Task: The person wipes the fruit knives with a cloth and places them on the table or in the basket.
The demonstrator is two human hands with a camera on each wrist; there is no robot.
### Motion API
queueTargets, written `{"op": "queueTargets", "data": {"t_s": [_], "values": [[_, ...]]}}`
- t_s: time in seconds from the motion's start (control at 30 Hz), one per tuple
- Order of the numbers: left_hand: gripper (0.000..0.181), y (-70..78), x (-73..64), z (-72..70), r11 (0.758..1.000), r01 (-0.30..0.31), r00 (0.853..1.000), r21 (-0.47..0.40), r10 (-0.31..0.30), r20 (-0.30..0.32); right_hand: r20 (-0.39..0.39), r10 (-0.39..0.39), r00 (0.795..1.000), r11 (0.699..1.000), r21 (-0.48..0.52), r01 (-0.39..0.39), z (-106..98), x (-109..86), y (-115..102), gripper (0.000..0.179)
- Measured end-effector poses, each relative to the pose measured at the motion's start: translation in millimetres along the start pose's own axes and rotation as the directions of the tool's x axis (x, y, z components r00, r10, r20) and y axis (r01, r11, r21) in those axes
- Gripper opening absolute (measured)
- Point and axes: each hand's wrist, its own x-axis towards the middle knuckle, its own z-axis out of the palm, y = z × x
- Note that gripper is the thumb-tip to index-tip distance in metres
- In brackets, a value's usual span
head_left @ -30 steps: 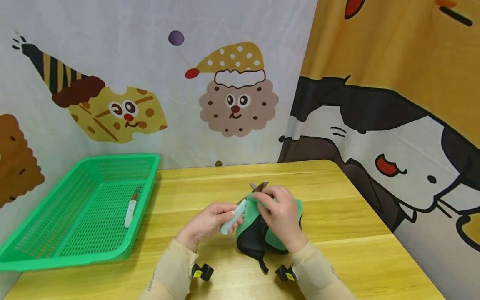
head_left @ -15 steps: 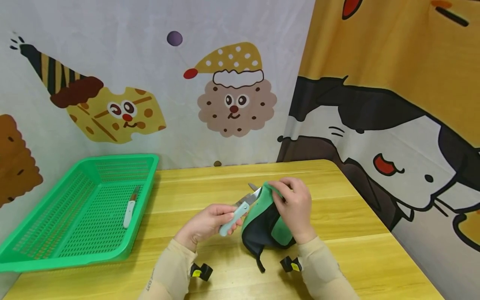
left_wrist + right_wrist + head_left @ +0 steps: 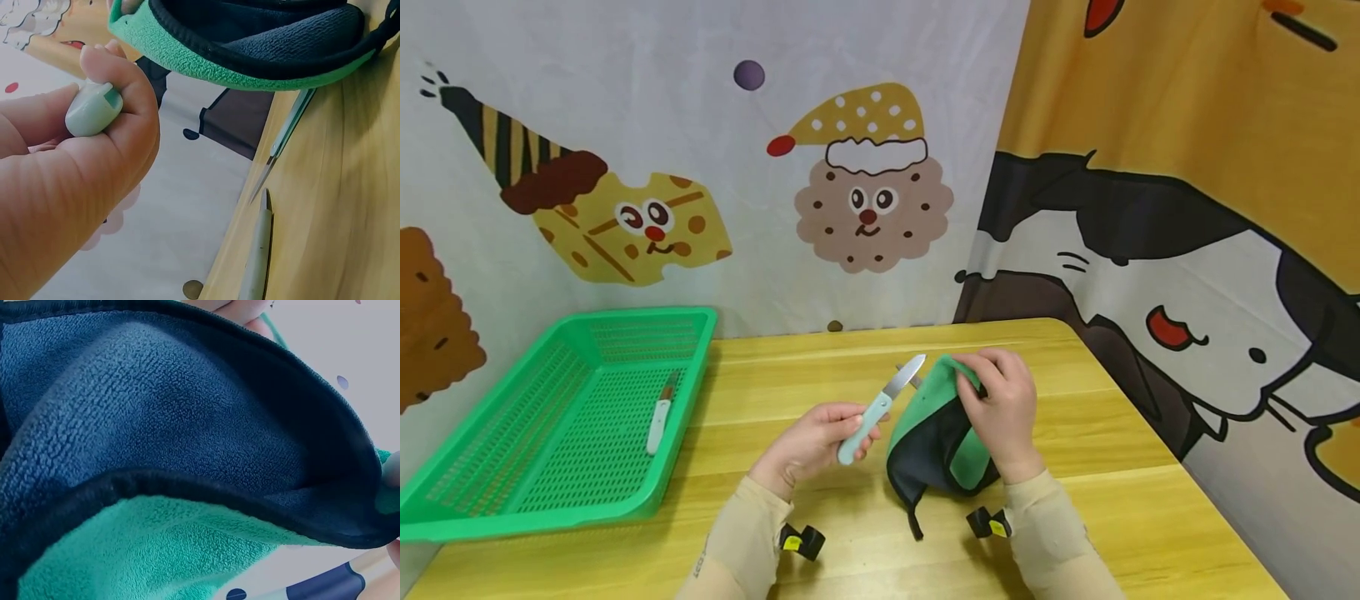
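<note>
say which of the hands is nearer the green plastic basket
Left. The left hand is right of the basket, apart from it; the right hand is farther right, pinching the green and dark blue cloth.

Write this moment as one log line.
left hand: grips pale-blue-handled metal-bladed knife | right hand: pinches green-and-navy fleecy cloth | green perforated plastic basket: holds white-handled knife

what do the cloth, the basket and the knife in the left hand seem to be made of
The cloth seems a matte, fuzzy fabric, perhaps microfibre: close up, it shows a nubby pile. The basket is probably plastic with a slight sheen, given its regular, moulded-looking holes. The knife has a silvery, seemingly metal blade and a smooth, pale handle, likely plastic.
</note>
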Motion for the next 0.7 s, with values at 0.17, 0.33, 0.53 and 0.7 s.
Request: {"op": "queueTargets", "data": {"t_s": [0.17,0.33,0.53,0.7], "values": [[0.04,1.8,-1.2,0.8,1.0,0.001,1.0,-0.014,-0.001,-0.028,0.002,-0.044,0.999,0.999,0.032,0.044,0.0,1.8,-6.3,0.014],[0.041,0.8,-1.1,0.2,1.0,-0.017,0.999,-0.011,0.017,-0.031,0.024,-0.122,0.992,0.99,0.074,0.12,7.1,-0.2,-20.0,0.016],[0.036,-0.1,0.0,2.2,0.999,-0.039,0.999,0.036,0.04,-0.015,0.106,-0.174,0.979,0.979,0.128,0.16,17.7,-7.5,-35.2,0.018],[0.038,0.5,0.5,6.2,0.996,-0.021,1.0,0.088,0.022,-0.012,0.162,-0.165,0.973,0.979,0.146,0.142,21.9,-13.3,-38.6,0.019]]}}
